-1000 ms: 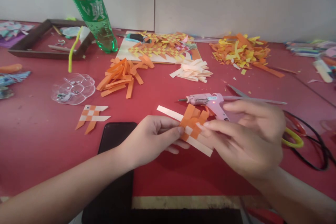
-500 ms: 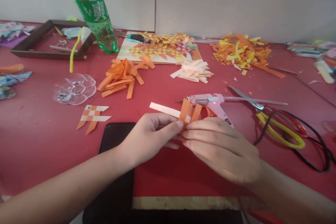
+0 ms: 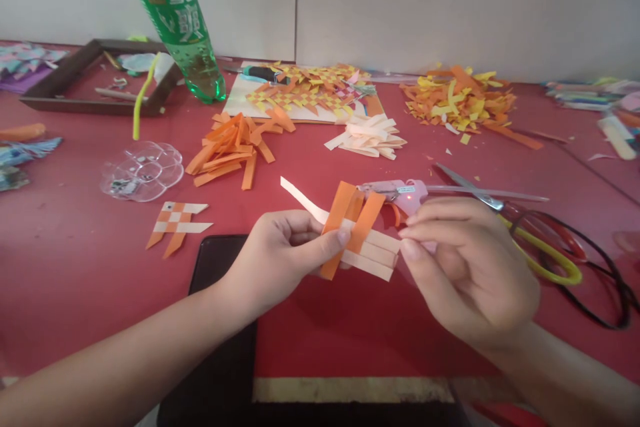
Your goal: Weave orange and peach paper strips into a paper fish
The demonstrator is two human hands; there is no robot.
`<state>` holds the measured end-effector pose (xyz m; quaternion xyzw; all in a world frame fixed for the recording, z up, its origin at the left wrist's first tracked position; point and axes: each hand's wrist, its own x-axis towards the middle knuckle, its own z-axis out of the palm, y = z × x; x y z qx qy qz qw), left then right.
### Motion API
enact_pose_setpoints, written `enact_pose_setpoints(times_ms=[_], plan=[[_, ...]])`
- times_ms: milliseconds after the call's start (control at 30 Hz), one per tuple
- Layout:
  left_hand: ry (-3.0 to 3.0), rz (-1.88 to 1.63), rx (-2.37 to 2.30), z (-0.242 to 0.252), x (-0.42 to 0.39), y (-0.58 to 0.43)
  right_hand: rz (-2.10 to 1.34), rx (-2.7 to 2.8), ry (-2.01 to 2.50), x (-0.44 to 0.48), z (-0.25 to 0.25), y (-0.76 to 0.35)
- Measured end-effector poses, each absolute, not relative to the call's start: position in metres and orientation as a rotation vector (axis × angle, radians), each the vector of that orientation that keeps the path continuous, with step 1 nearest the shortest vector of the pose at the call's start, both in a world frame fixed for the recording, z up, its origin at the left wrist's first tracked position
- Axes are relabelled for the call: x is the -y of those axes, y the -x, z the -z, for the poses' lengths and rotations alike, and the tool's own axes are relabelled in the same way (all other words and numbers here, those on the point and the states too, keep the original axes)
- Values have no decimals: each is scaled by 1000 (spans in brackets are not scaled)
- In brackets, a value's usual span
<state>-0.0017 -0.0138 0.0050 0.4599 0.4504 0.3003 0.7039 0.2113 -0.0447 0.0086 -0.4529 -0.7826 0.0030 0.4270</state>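
Red tabletop (image 3: 310,327), glue gun (image 3: 411,196), scissors (image 3: 493,202) partly blocked — hands (image 3: 280,253) both pinching woven paper strips (image 3: 367,221)

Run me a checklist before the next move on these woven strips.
1. Left hand gripping the woven strips: ok, thumb on top.
2. Right hand at the pale strips' ends: ok.
3. Pale tail tucked in: not ok, sticks out leftward.
4. Glue gun light on: ok.
5. Gun tip clear of strips: cannot tell, hidden.
6. Scissors clear of the right hand: cannot tell, partly behind it.
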Motion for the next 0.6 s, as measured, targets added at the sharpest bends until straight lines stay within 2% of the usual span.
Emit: enact_pose_setpoints(times_ms=[133,333,600], plan=[[-962,-722,-975,-5,12,2,75,1988,1238,37,-6,-218],[-824,-869,-990,2,7,2,291,2026,1647,18,2,-245],[-932,-1106,-1025,-3,7,4,-248,2021,2051,17,-3,-250]])
